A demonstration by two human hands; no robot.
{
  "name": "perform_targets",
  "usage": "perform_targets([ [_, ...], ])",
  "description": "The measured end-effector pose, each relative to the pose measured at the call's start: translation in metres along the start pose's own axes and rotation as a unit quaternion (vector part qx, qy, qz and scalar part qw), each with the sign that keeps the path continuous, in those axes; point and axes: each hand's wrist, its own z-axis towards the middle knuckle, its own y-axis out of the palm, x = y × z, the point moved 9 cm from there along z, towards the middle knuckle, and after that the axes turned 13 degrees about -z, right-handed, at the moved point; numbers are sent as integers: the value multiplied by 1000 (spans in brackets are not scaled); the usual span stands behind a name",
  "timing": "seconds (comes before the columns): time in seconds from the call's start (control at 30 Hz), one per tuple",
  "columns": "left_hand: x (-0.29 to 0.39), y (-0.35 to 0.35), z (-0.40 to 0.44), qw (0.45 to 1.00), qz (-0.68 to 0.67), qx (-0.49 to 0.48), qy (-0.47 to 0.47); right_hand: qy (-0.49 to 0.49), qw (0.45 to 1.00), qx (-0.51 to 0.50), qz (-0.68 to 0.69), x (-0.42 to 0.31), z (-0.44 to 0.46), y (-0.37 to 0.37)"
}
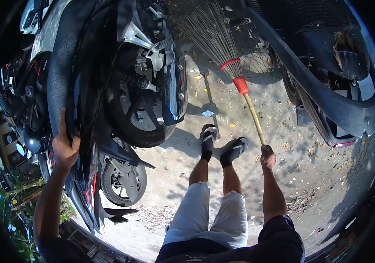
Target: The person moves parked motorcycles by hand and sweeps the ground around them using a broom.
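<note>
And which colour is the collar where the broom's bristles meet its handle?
The collar is red, seen best in the head view.

A red-collared, yellow-handled broom (240, 84) slants with stiff bristles (211, 39) fanned forward, right of a motorbike (94, 65) with a black seat (61, 70).

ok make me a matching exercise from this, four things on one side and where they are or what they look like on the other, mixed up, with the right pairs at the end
Things:
1. left hand
2. right hand
3. broom collar
4. shorts

Places, colours, states:
A. red
B. against a dark motorcycle seat
C. pale, with frayed hems
D. closed around the broom handle

Right pairs: 1-B, 2-D, 3-A, 4-C
</note>
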Motion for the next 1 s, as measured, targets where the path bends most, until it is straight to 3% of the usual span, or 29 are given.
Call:
perform_targets([
  [0.07,-7,4,-1,999,12,-24,-34,-11,1000,19,1,5,7,9],
  [0.1,3,4,-2,999,5,10,43,-21,1000,22,8,4,15,15],
  [0.17,5,6,-4,998,-15,19,60,-39,998,28,26,1,32,28],
  [0.2,3,8,-4,998,-50,-25,-20,-60,996,51,41,-7,39,27],
  [0.33,12,11,-4,996,-43,30,72,-99,991,70,51,-27,84,34],
  [0.37,8,10,-4,998,-14,29,60,-109,990,71,54,-30,99,41],
  [0.43,5,-1,-11,964,191,105,153,-120,988,74,62,-39,126,48],
  [0.47,-37,-18,-9,982,127,125,63,-115,990,57,66,-42,143,56],
  [0.53,-60,-24,-12,975,130,176,22,-148,984,70,76,-57,164,59],
  [0.73,-53,-11,-10,908,276,306,72,-217,961,142,98,-125,202,60],
  [0.83,-59,-10,-3,887,312,331,74,-163,950,6,264,-163,202,62],
  [0.87,-65,-12,1,885,317,333,71,-175,952,51,245,-181,182,55],
  [0.93,-79,-11,11,875,334,333,111,-151,954,23,258,-203,177,69],
  [0.97,-67,-12,2,840,349,365,198,-153,956,33,247,-219,183,67],
  [1.0,-68,-7,-2,845,358,362,164,-158,958,44,235,-237,191,65],
])
